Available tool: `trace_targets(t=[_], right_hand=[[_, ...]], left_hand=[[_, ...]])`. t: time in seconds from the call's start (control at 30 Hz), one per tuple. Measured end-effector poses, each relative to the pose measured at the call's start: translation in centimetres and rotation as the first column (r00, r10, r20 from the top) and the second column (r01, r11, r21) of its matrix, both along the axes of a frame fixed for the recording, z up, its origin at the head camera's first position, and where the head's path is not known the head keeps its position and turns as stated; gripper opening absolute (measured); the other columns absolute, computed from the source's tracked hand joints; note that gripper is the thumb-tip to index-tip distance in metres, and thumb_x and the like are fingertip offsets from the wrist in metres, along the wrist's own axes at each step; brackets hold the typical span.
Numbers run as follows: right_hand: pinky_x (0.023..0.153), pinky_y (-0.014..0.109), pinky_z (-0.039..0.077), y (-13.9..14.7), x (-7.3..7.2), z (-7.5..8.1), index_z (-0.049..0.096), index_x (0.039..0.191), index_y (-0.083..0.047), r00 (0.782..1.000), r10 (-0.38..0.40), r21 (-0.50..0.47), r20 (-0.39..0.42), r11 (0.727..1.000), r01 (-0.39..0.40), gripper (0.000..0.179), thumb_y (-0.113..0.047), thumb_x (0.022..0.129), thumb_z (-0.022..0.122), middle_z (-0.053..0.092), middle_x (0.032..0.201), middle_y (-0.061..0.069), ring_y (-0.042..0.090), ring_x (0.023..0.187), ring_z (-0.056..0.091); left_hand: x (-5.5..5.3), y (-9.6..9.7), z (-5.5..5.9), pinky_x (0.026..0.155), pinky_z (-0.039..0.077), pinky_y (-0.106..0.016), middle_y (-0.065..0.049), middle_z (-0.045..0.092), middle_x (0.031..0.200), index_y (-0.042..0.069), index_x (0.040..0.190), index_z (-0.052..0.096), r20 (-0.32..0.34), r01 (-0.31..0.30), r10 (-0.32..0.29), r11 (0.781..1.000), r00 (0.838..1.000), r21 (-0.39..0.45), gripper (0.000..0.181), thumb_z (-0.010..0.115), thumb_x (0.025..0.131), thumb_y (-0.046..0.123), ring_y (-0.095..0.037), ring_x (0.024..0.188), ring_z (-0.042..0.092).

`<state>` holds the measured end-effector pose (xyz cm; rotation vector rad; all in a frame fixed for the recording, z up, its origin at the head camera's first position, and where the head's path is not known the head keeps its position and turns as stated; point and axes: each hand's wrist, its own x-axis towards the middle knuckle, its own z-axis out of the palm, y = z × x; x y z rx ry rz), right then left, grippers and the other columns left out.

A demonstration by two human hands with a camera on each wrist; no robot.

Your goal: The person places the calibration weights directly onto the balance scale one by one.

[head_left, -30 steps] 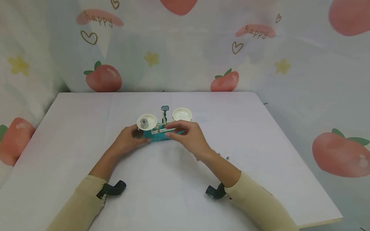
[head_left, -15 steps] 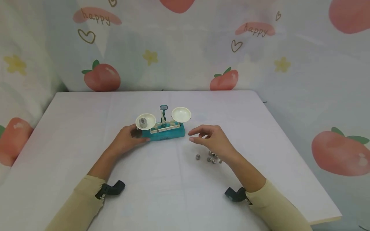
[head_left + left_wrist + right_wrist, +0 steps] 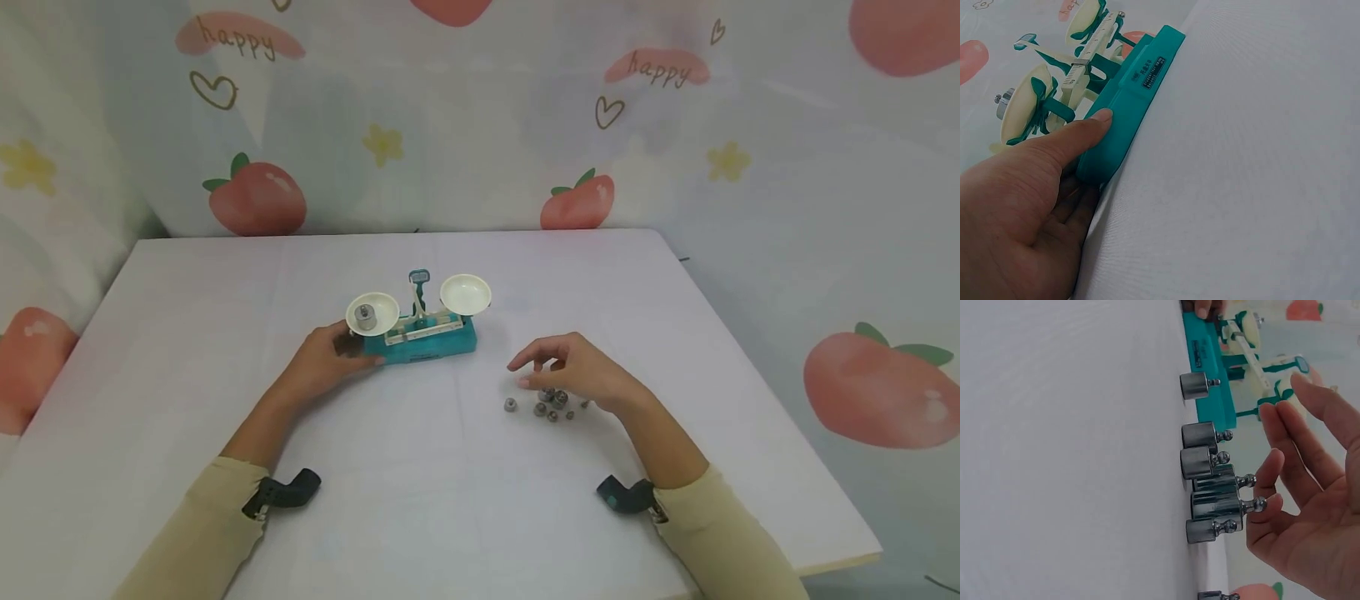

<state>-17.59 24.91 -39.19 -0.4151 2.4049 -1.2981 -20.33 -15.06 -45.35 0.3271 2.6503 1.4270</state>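
A teal balance scale point(image 3: 423, 346) with two cream pans stands on the table. My left hand point(image 3: 322, 362) grips the left end of its base; in the left wrist view the thumb point(image 3: 1100, 119) lies on the front face and the other fingers go behind. A metal weight point(image 3: 365, 317) sits in the left pan, which hangs lower than the bare right pan point(image 3: 466, 294). To the right of the scale, my right hand point(image 3: 573, 367) hovers with relaxed, slightly bent fingers and nothing between them. Beneath and in front of it stand several knobbed metal weights point(image 3: 1196, 462).
One weight point(image 3: 510, 405) stands a little left of the cluster. The white table point(image 3: 360, 508) has its right edge beyond my right forearm. A printed curtain point(image 3: 465, 117) hangs behind the table's back edge.
My right hand has moved from the scale's beam rightward and toward me, over the weights. The left hand stays on the base. The view has shifted slightly.
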Motion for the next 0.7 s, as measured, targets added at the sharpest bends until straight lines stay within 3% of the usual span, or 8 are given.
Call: trace_targets(t=[0.33, 0.5, 0.7], right_hand=[[0.073, 0.028, 0.05, 1.1, -1.4, -2.4, 0.078, 0.114, -0.008, 0.986, 0.166, -0.155, 0.03, 0.975, -0.159, 0.027, -0.013, 0.089, 0.084, 0.069, 0.103, 0.016, 0.026, 0.086, 0.056], [0.075, 0.029, 0.052, 0.9, -1.5, -3.3, 0.079, 0.113, -0.008, 0.97, 0.241, -0.146, -0.01, 0.96, -0.24, 0.025, -0.008, 0.089, 0.083, 0.072, 0.105, 0.013, 0.028, 0.089, 0.059], [0.074, 0.028, 0.05, 0.7, -1.6, -3.7, 0.08, 0.11, -0.013, 0.959, 0.281, -0.103, -0.031, 0.954, -0.283, 0.025, -0.01, 0.086, 0.086, 0.072, 0.1, 0.008, 0.027, 0.09, 0.057]], left_hand=[[0.1, 0.0, 0.0, 0.113, 0.039, -0.055, -0.024, 0.052, 0.149, 0.001, 0.15, 0.05, 0.002, -0.004, 0.004, 1.0, 1.0, 0.006, 0.075, 0.085, 0.088, 0.024, -0.042, 0.138, 0.048], [0.1, 0.1, -0.1, 0.114, 0.039, -0.055, -0.024, 0.052, 0.15, 0.001, 0.15, 0.05, 0.001, 0.0, 0.0, 1.0, 1.0, 0.013, 0.075, 0.085, 0.088, 0.024, -0.042, 0.139, 0.048], [0.0, 0.1, -0.1, 0.113, 0.04, -0.054, -0.023, 0.052, 0.15, 0.002, 0.15, 0.051, -0.002, -0.008, 0.008, 1.0, 1.0, 0.016, 0.074, 0.085, 0.088, 0.022, -0.041, 0.139, 0.048]])
